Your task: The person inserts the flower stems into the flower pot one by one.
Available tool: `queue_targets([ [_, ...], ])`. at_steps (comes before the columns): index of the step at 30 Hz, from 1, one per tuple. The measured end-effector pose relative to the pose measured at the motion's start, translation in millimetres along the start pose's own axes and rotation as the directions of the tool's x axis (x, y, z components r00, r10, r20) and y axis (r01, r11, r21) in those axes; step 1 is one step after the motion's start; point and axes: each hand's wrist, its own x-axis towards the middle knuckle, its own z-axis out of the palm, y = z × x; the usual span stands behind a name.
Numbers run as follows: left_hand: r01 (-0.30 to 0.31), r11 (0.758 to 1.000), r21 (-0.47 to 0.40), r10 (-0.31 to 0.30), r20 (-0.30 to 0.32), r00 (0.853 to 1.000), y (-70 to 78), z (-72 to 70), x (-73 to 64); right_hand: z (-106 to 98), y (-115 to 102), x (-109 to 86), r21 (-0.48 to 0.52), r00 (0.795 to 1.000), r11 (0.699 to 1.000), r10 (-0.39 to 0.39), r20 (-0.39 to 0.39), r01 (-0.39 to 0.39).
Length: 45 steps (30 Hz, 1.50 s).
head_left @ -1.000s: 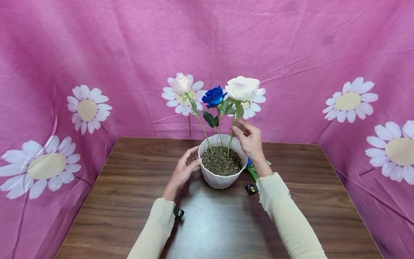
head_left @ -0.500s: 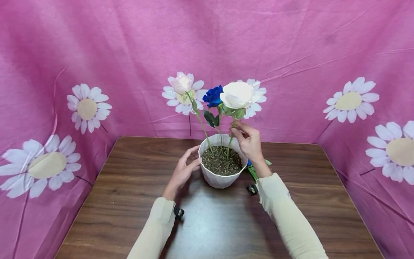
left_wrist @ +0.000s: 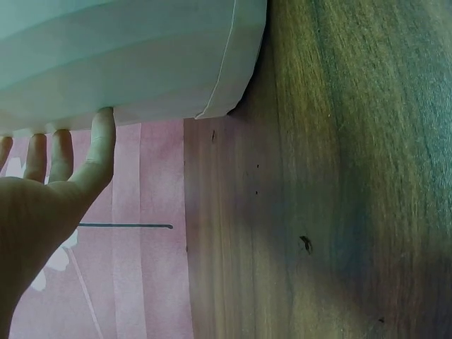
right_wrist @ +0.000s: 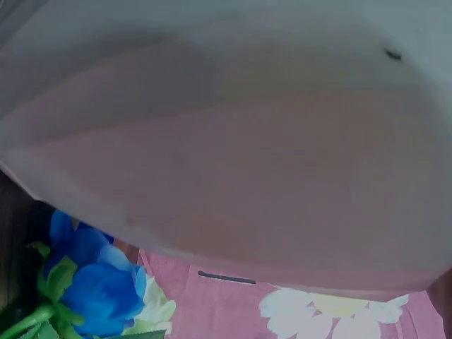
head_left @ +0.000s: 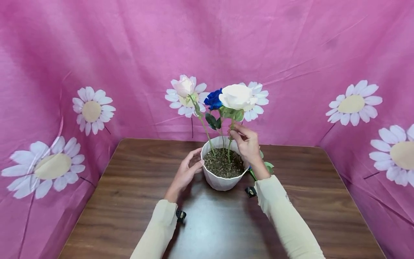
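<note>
White rose (head_left: 237, 96) is the one to watch: stem foot in the soil (head_left: 223, 167), R of ctr in the pot (head_left: 221, 183), from the wearer's side. Long axis approx vertical, top leaning slightly R; bloom sits above the R hand (head_left: 249, 145). R hand is the nearer one by far, just R of the stem; L hand (head_left: 185, 173) is across at the pot's L side.

R hand: thumb + fingers pinching the stem, approx midway betw bloom and soil. Forearm comes in from lower R, wrist below the fingertips, fingers pointing up-L past the pot's R rim. (R wrist cam gets mostly pot wall, so the pinch is only confirmed from the head view.)

L hand: fingers fairly straight, spread, tips on the outer wall; thumb by the rim. Not wrapped round it; looks like bracing, my read. Force: can't tell.

IMO any tilt or height adj turns on that stem-to-soil line, w/ the pot held steady from the L.

Neighbors: blue rose (head_left: 213, 99) next to the white bloom, pale pink rose (head_left: 184, 87) further L, both stems in soil. Loose blue flower (right_wrist: 102, 296) outside the pot, R side, partly hidden by the R hand/forearm in head view.
</note>
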Motion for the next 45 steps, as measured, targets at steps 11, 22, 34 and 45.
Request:
queue_targets([
  [11, -0.011, 1.000, 0.007, 0.012, -0.009, 1.000, -3.4, 1.0, 2.2, -7.9, 20.4, -8.0, 0.134, 0.972, 0.977, 0.184, -0.148, -0.165],
  [22, 0.005, 1.000, -0.009, -0.005, -0.005, 1.000, -1.1, 3.3, 1.8, -28.3, 21.8, -13.1, 0.010, 0.974, 0.991, 0.135, -0.181, -0.136],
  [34, 0.008, 1.000, 0.008, -0.008, -0.011, 1.000, -1.9, 0.6, 3.8, -76.7, 14.1, -39.9, -0.016, 0.938, 0.960, 0.269, -0.218, -0.279],
  [45, 0.010, 1.000, -0.020, -0.011, -0.007, 1.000, -2.8, 0.7, 3.9, -117.5, 18.9, -72.2, -0.058, 0.870, 0.880, 0.453, -0.195, -0.471],
])
